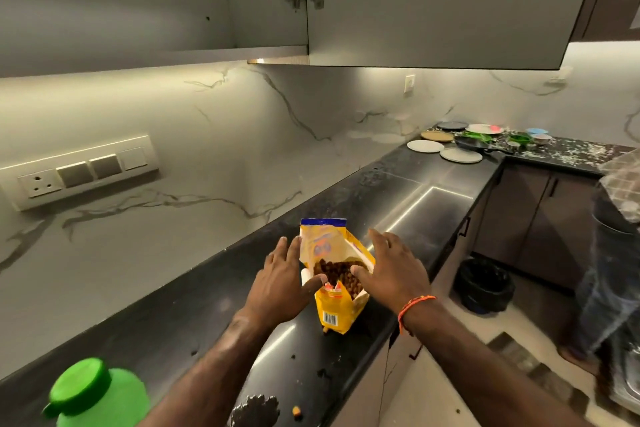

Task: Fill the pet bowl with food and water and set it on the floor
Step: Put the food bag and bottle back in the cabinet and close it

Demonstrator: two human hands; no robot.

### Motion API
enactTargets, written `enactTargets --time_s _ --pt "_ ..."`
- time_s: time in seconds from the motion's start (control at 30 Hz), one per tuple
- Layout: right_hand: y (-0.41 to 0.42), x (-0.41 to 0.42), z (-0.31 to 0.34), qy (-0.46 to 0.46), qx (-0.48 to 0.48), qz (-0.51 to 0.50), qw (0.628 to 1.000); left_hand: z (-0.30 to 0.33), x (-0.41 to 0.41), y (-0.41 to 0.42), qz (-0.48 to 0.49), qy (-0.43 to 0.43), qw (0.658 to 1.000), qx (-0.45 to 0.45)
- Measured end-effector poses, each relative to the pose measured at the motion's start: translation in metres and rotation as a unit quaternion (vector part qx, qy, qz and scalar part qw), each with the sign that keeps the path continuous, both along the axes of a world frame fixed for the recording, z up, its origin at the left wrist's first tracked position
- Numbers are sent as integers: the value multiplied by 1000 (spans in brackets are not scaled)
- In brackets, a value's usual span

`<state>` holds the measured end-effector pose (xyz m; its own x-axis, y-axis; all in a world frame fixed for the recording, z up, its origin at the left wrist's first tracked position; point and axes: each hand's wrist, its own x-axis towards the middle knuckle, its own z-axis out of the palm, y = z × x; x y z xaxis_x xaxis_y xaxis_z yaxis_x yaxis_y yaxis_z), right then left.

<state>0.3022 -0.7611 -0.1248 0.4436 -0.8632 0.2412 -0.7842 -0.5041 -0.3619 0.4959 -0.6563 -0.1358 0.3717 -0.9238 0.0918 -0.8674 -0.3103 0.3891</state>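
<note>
Fingers [291,246] of my left hand [280,279] spread, loose against rim of food bag [334,305]; right hand [391,267] likewise splayed at other side, neither clamped; bag upright on bench [194,315], mouth wide, brown kibble [337,270] showing; I judge it light, floppy, crinkly, prone to tip; better hold low on both sides; dark glossy bench, stray kibble bits; green-capped bottle [97,392] near left; marble wall behind; pet bowl not seen.

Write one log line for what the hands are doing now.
left hand open at bag | right hand open at bag | food bag open, upright on counter
</note>
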Motion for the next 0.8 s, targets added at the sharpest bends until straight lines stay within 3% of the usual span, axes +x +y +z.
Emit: enactTargets --time_s 0.47,0.7,0.8 --pt "-109 45 -69 59 149 34 986 -60 21 -99 37 151 980 122" --pt "-140 59 -97 51 247 45 967 -96 12 -119 47 239 962 120" --pt "-145 64 -105 29 256 29 966 -110 2 -122 35 192 970 147"
